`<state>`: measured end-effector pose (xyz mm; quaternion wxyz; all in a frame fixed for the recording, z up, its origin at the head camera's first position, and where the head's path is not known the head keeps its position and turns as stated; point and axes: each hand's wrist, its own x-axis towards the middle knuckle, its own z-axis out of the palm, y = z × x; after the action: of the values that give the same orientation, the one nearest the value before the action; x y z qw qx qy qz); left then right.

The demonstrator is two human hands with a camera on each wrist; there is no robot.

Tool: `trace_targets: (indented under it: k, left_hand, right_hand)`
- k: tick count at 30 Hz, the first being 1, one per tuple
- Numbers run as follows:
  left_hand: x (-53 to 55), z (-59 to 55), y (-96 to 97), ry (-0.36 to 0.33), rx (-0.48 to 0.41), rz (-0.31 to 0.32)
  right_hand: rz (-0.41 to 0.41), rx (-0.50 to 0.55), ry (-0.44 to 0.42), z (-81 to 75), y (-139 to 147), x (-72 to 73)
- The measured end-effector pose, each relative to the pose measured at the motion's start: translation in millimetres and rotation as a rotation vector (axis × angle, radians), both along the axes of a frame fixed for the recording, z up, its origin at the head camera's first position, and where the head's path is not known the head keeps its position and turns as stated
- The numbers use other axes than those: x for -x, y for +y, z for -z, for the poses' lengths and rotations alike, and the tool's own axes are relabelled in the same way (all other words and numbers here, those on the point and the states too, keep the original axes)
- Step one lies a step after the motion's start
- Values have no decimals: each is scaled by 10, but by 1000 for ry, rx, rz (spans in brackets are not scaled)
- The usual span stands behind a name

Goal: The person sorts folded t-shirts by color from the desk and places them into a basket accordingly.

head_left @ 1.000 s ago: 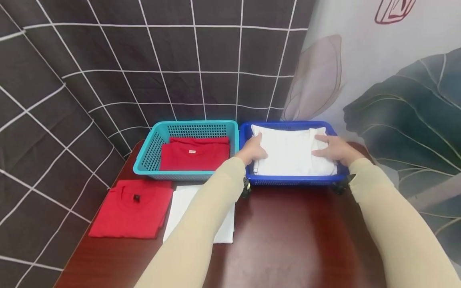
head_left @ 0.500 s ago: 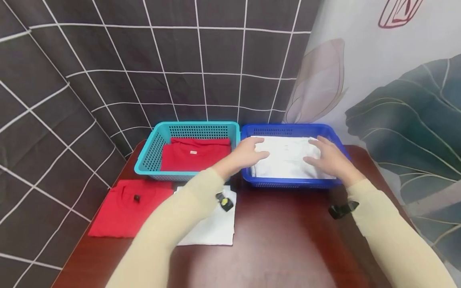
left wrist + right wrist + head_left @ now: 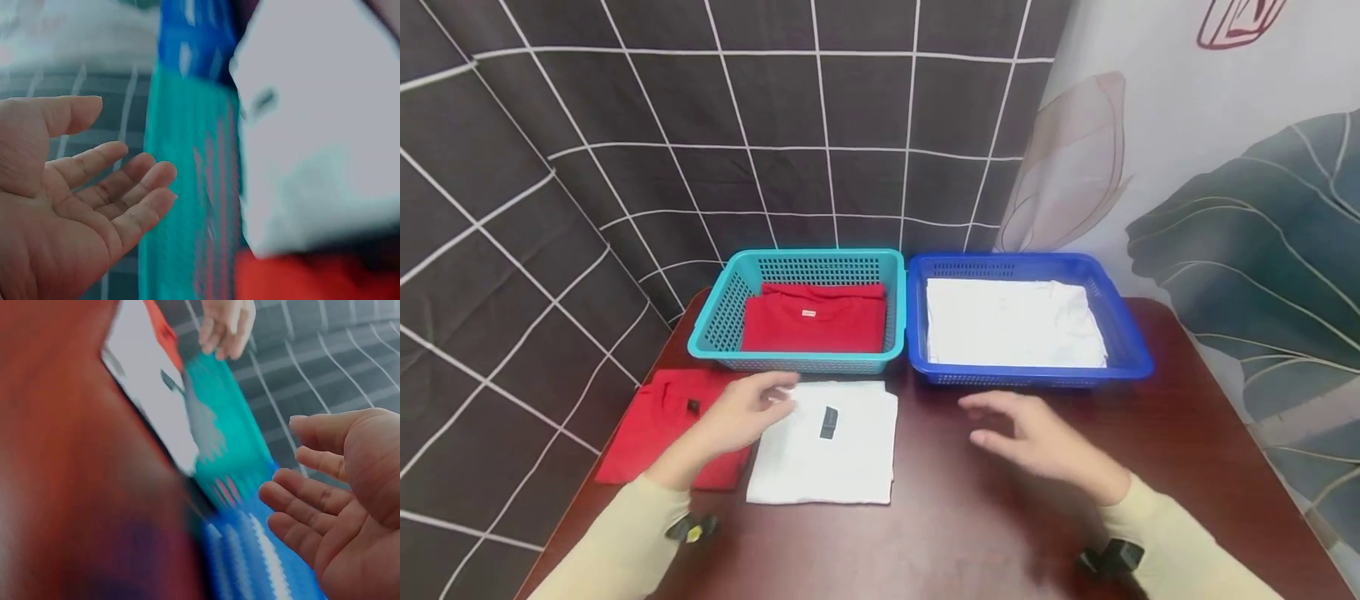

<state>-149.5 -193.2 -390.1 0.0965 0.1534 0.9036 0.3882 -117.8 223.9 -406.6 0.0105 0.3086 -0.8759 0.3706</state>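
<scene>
My left hand, fingers relaxed and holding nothing, hovers over the boundary between a folded red T-shirt and a folded white T-shirt with a dark neck label. My right hand is in the air above the table, in front of the blue basket, also holding nothing. Inside that basket lies folded white clothing. A teal basket on its left holds folded red clothing with a small white label. In the left wrist view the bare palm shows with spread fingers.
Both baskets stand side by side at the back of the reddish-brown table, the blue one on the right. A dark curtain with white grid lines hangs close behind them. A pale leaf-patterned curtain hangs at the right.
Both hands let go of the white clothing in the blue basket and drew back toward me. The left hand swung left to the folded T-shirts; the right hand came down in front of the basket.
</scene>
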Motion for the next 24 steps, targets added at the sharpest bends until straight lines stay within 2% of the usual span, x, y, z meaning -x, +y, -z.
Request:
trace_targets:
  k: [3, 5, 9, 12, 14, 17, 22, 24]
  left_hand:
    - [-154, 138, -383, -7, 44, -126]
    - [-245, 206, -588, 13, 72, -177]
    - [-411, 295, -921, 143, 216, -237]
    - [-457, 321, -1117, 247, 312, -267]
    - [-459, 331, -1240, 272, 347, -291]
    - [-454, 362, -1400, 246, 396, -319]
    - [-445, 458, -1599, 92, 459, -329]
    - [-432, 498, -1657, 38, 477, -326]
  right_hand:
    - [-77, -22, -31, 97, -305, -76]
    - [-116, -39, -62, 144, -522, -103]
    - [-214, 13, -183, 215, -1021, -123]
    - [-277, 112, -308, 263, -1409, -119]
    - [-284, 154, -379, 286, -1665, -108]
    - [-251, 182, -484, 307, -2027, -86]
    - [-148, 203, -674, 332, -2508, -40]
    - [-100, 210, -715, 346, -2643, -16]
